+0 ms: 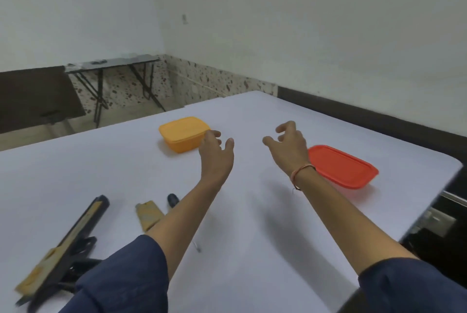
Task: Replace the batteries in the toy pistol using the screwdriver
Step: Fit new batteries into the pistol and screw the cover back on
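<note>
Head view.
A: Fingers of the left hand [216,152]?
B: Loosely curled, thumb set apart, nothing held. Fingertips [214,134] just beside the near right corner of the orange tub [183,133]; contact cannot be told.
A: Right hand [290,147]?
B: Fingers [285,126] bent and spread, thumb out to the left, nothing gripped. It hangs over the white table [101,173], just left of the red-lidded tub [342,166]. Thread band [302,173] on the wrist.
A: Arms?
B: Both forearms bare, reaching toward the far side; dark blue sleeves [121,274] at the near edge.
A: Toy pistol [63,242]?
B: Near left on the table, black with tan panels, blurred, part hidden by the left sleeve. Well apart from both hands.
A: Screwdriver [173,199]?
B: Lies under the left forearm: dark handle shows on its far side, thin metal tip on its near side. A tan piece [149,214] sits just left of the handle; cannot tell what it is.
</note>
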